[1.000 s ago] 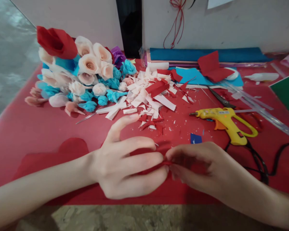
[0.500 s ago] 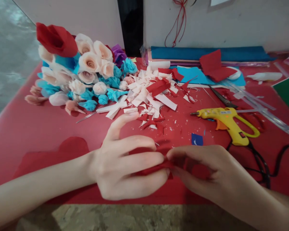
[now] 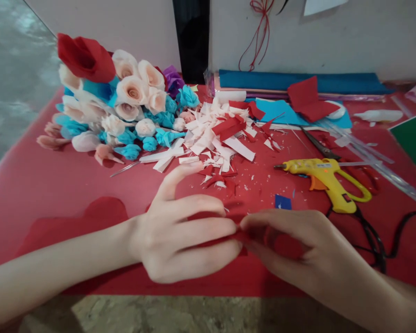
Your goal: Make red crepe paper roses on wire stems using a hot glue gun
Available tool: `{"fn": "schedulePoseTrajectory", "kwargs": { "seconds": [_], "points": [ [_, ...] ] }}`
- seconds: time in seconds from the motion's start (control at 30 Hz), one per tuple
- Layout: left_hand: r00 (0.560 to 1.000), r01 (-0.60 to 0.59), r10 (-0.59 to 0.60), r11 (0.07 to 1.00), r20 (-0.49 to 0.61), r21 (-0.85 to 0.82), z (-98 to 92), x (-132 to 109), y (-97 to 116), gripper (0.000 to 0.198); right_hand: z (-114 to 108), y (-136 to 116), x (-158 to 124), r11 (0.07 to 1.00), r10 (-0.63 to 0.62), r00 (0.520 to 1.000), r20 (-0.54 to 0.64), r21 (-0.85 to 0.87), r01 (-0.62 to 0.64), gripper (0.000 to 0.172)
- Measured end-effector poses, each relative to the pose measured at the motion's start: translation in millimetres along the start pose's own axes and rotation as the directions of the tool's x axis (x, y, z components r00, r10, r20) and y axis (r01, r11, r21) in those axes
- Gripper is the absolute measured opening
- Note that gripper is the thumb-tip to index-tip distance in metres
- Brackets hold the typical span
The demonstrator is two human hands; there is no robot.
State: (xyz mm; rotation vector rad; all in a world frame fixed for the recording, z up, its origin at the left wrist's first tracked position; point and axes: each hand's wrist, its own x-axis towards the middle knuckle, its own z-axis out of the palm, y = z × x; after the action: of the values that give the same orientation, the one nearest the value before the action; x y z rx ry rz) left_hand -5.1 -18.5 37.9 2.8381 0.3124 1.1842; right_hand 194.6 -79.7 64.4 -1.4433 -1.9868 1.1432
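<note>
My left hand (image 3: 183,236) and my right hand (image 3: 298,249) meet low over the near part of a red table (image 3: 38,185). Between their fingertips they pinch a small piece of red crepe paper (image 3: 241,237). The left fingers curl around it, with the index finger lifted. My right hand's fingers are closed on the paper's other end. A red heart-shaped paper sheet (image 3: 90,222) lies under my left forearm.
A pile of paper roses (image 3: 125,106) in cream, blue and red sits at the back left. Paper scraps (image 3: 218,134) lie mid-table. A yellow glue gun (image 3: 322,178) with a black cord, scissors (image 3: 319,143), blue sheets (image 3: 298,81) and a green sheet (image 3: 414,136) are at the right.
Both hands stay almost in place; the fingers have shifted slightly on the red paper, and the view has tilted a little.
</note>
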Motion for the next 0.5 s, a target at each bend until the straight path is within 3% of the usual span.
{"fn": "schedulePoseTrajectory", "kwargs": {
  "seconds": [0.27, 0.5],
  "points": [
    [0.998, -0.047, 0.043, 0.997, -0.053, -0.067, 3.2, -2, -5, 0.015, -3, -1, -1, 1.000, 0.007, 1.000, -0.002, -0.021, -0.007, 0.012],
    [0.998, 0.001, -0.007, 0.995, -0.059, -0.097, 5.0, -5, -9, 0.026, -17, -3, 3, 0.997, -0.058, 0.982, -0.179, -0.060, 0.048, 0.018]
  ]
}}
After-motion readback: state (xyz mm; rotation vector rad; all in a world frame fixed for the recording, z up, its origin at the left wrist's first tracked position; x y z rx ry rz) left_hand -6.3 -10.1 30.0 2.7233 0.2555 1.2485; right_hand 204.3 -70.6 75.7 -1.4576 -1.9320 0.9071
